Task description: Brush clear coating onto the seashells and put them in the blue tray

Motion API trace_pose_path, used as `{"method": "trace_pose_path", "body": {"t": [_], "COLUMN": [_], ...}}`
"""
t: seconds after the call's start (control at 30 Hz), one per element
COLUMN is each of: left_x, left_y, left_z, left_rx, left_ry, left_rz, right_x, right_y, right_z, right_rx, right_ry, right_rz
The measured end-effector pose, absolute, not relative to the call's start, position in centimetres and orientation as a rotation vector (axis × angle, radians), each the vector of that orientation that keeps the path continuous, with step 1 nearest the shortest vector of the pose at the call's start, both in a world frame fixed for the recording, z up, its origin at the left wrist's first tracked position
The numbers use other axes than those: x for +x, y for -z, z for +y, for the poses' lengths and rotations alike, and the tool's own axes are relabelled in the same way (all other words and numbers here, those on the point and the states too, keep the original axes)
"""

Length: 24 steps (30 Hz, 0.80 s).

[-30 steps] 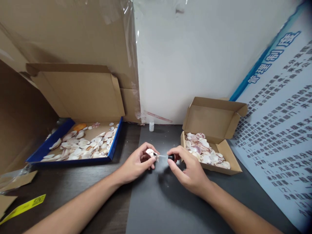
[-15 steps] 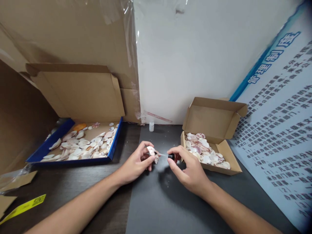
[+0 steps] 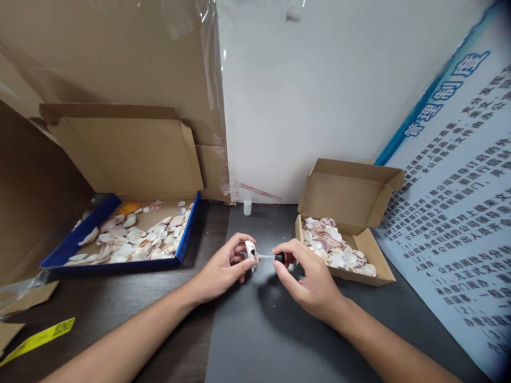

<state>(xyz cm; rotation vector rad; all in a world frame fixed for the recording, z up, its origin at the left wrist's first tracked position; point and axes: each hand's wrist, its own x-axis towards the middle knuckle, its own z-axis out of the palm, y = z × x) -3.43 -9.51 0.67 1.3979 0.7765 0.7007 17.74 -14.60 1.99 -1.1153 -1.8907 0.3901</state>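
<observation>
Between the thumb and fingers of my left hand (image 3: 228, 267) is a small white seashell (image 3: 250, 248) with reddish markings and a dark spot on it. My right hand (image 3: 309, 271) pinches a black cap with a thin pale applicator stem (image 3: 266, 257) that points left. The stem's tip reaches the shell's right edge; whether it touches cannot be made out. Both hands are held above the dark grey mat (image 3: 255, 330). A small white bottle (image 3: 247, 206) stands upright beyond them, near the wall.
On the left, an open blue-edged cardboard box (image 3: 181, 250) holds many loose shells. A smaller open cardboard box (image 3: 385, 266) with shells sits just right of my right hand. A yellow label strip (image 3: 43, 340) lies at the lower left. A printed poster (image 3: 451, 213) leans on the right.
The shell has turned in my left hand, so its dark spot now shows more plainly. My right hand has hardly moved, with the stem still at the shell.
</observation>
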Motion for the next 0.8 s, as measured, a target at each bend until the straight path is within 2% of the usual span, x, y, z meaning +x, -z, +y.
{"method": "trace_pose_path", "body": {"t": [0.8], "left_x": [-3.64], "left_y": [-0.40], "left_z": [-9.17], "left_rx": [1.398], "left_ry": [-0.693], "left_rz": [0.767], "right_x": [17.83], "right_y": [-1.90], "right_z": [-14.44], "right_rx": [-1.154], "right_ry": [-0.382], "right_rz": [-1.890]}}
